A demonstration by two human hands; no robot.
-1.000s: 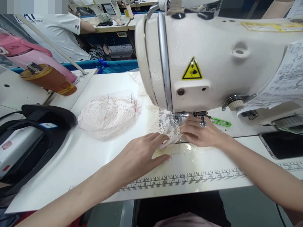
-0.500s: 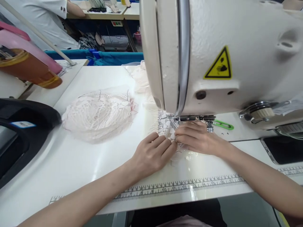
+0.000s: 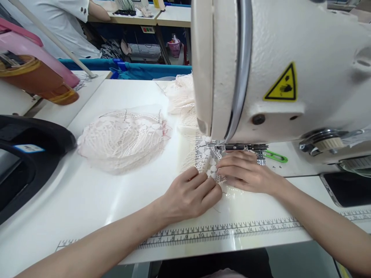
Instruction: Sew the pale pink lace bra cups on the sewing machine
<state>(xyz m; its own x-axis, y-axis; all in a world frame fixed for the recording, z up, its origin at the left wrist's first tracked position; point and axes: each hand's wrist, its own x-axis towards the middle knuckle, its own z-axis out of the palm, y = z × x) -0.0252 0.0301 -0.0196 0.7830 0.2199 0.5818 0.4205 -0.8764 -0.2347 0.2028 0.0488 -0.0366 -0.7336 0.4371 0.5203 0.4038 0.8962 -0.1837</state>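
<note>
A strip of pale lace [image 3: 204, 156] runs under the presser foot of a white sewing machine [image 3: 269, 46]. My left hand [image 3: 195, 193] is closed on the near edge of the lace, fingers curled under and partly hidden. Flat on the lace beside the foot lies my right hand [image 3: 249, 172], its fingers stretched out and pointing left. The needle area is mostly covered by the machine head and my right fingers. Farther left on the white table rests a rounded pile of pale lace and mesh [image 3: 123, 141] with reddish threads at its right end.
More lace fabric [image 3: 181, 94] lies behind the needle area. A black curved object [image 3: 37, 154] stands at left, near a brown cup [image 3: 37, 79] and pink bottle [image 3: 37, 50]. A green thread snipper [image 3: 276, 156] and phone [image 3: 349, 189] are at right. A person [image 3: 58, 27] sits beyond.
My left hand has drawn slightly toward me and apart from the right hand, showing more lace between them. My right hand stays on the lace. The camera view has shifted a little.
</note>
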